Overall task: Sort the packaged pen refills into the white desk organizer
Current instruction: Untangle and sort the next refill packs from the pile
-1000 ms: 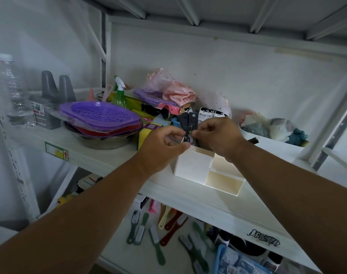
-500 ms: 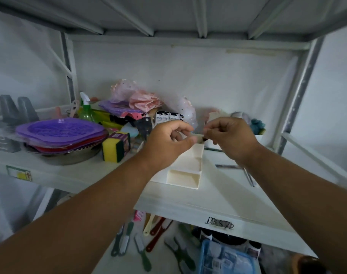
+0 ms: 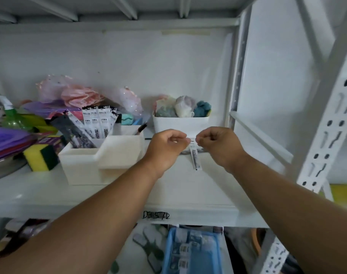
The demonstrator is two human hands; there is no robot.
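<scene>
The white desk organizer (image 3: 79, 165) stands on the shelf, left of my hands. Several white packaged pen refills (image 3: 97, 123) stand upright in its back compartment, with a dark packet (image 3: 75, 133) leaning beside them. My left hand (image 3: 166, 147) and my right hand (image 3: 218, 145) are raised side by side to the right of the organizer, fingers curled. Between their fingertips they pinch the top of one packaged pen refill (image 3: 195, 161), which hangs straight down above the shelf. Another thin refill pack (image 3: 186, 152) lies flat on the shelf behind it.
A white bin of cloths (image 3: 180, 123) sits at the back. A yellow-green sponge (image 3: 40, 157), purple trays (image 3: 4, 141) and a spray bottle (image 3: 10, 115) crowd the left. A perforated upright (image 3: 327, 125) stands at the right. A blue basket (image 3: 192, 252) sits on the shelf below.
Both hands have moved right, away from the refills in the organizer, and now hold a single hanging refill pack. The view has swung right with them.
</scene>
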